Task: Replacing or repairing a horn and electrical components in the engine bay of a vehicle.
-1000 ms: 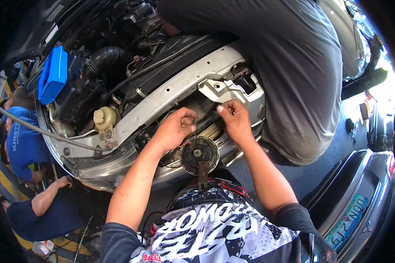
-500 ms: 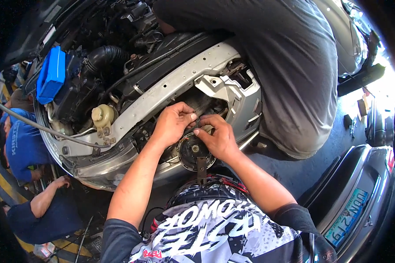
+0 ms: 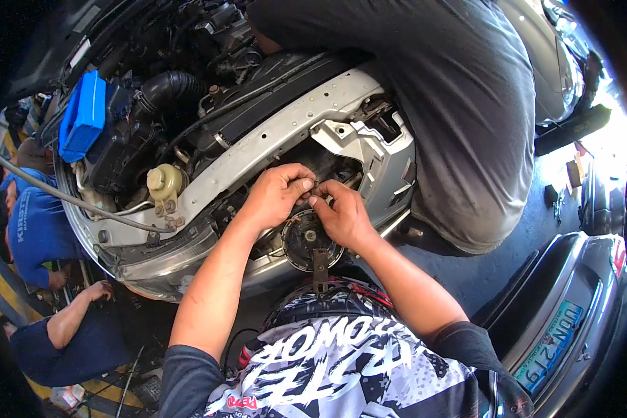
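Observation:
My left hand (image 3: 278, 196) and my right hand (image 3: 338, 212) meet in the gap behind the car's front end, below the silver radiator support (image 3: 272, 132). Fingers and thumb of each are pinched together at a small piece between them, too small to make out, perhaps on a wire. Just below my fingertips a round black horn (image 3: 303, 254) with a flat metal bracket (image 3: 320, 270) rests near the bumper, thin wire beside it. A silver cut-out bracket (image 3: 352, 143) is above and right of my hands.
Another person's dark-trousered leg (image 3: 467, 139) spans the upper right. A blue box (image 3: 83, 111) and cream reservoir (image 3: 164, 181) sit in the engine bay (image 3: 139, 125). Co-workers in blue (image 3: 35, 216) and navy (image 3: 63, 348) are at left. A dark car's rear (image 3: 564, 306) is lower right.
My right hand has moved down and left to meet my left hand over the horn, and its fingers have closed in. My left hand has risen slightly.

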`<action>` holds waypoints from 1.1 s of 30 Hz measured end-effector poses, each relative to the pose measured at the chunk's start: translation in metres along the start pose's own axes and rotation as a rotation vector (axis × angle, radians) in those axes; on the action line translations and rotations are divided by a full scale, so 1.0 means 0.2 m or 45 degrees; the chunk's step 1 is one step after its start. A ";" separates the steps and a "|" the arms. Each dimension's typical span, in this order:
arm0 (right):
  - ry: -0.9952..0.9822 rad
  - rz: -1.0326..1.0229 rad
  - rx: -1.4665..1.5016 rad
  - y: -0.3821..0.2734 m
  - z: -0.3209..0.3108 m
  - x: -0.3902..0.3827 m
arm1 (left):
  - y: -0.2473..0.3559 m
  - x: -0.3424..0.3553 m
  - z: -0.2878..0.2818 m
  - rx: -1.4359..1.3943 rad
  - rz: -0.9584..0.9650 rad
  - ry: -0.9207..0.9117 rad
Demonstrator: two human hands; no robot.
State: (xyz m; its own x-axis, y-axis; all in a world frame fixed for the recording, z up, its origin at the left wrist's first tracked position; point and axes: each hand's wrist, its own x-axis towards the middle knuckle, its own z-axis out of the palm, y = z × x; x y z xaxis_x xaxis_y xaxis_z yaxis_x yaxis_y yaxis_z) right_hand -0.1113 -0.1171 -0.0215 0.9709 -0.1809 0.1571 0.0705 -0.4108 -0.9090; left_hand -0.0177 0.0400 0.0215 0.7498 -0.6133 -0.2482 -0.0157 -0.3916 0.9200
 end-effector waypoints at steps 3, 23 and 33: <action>-0.005 -0.043 -0.033 0.00 -0.01 0.00 | -0.03 0.00 0.01 0.400 0.274 0.201; -0.135 0.253 0.262 0.04 0.01 -0.01 | -0.01 -0.06 0.06 0.091 0.106 0.265; -0.117 0.260 0.363 0.07 0.02 0.00 | 0.07 -0.10 0.06 0.197 0.135 0.357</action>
State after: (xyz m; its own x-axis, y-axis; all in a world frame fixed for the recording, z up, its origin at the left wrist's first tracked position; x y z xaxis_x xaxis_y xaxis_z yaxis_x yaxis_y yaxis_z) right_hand -0.1096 -0.1184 -0.0356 0.9872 -0.1471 -0.0622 -0.0783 -0.1066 -0.9912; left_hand -0.0408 0.0378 0.0350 0.8910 -0.4521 -0.0406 -0.1877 -0.4485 0.8739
